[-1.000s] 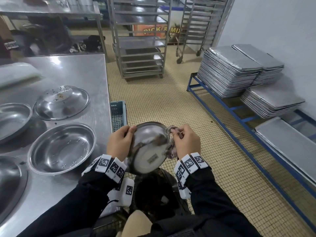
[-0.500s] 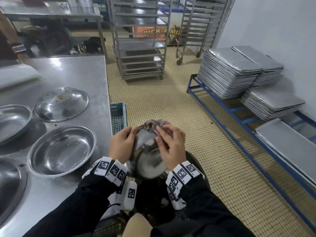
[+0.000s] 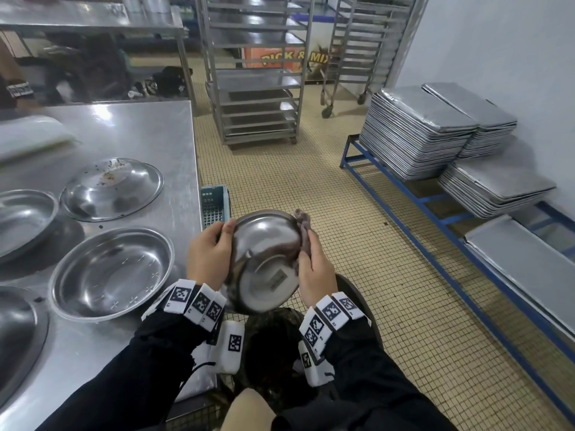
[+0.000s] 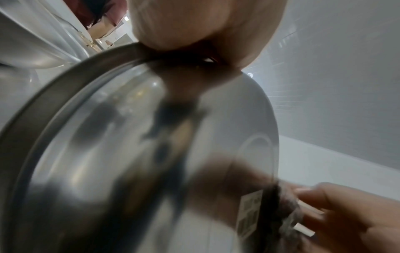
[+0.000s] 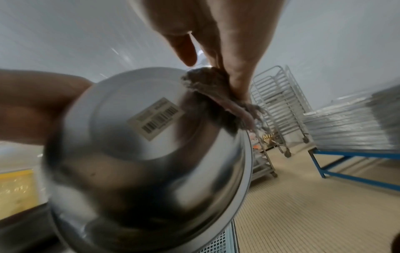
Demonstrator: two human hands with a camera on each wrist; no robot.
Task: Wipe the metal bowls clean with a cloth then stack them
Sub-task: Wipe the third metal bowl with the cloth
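I hold a small metal bowl [image 3: 264, 259] in the air past the table's right edge, its barcode-stickered base [image 5: 155, 118] turned toward me. My left hand [image 3: 211, 253] grips its left rim, thumb over the edge. My right hand [image 3: 314, 269] presses a grey-brown cloth [image 3: 303, 231] against the bowl's right outer side; the cloth [image 5: 216, 95] is bunched under the fingers. On the steel table [image 3: 140, 135] lie an upright wide bowl [image 3: 112, 272], an upturned one with crumbs on it [image 3: 112, 188], and two more cut off at the left edge [image 3: 21, 219].
A black bin [image 3: 273, 346] stands below my hands, a teal crate [image 3: 213, 206] beside the table. Wheeled tray racks [image 3: 255, 82] stand on the tiled floor behind. Stacks of baking trays [image 3: 420, 132] rest on a blue frame along the right wall.
My right hand slid the cloth from the bowl's top rim down to its right side. The bowl tilted so more of its outer wall shows.
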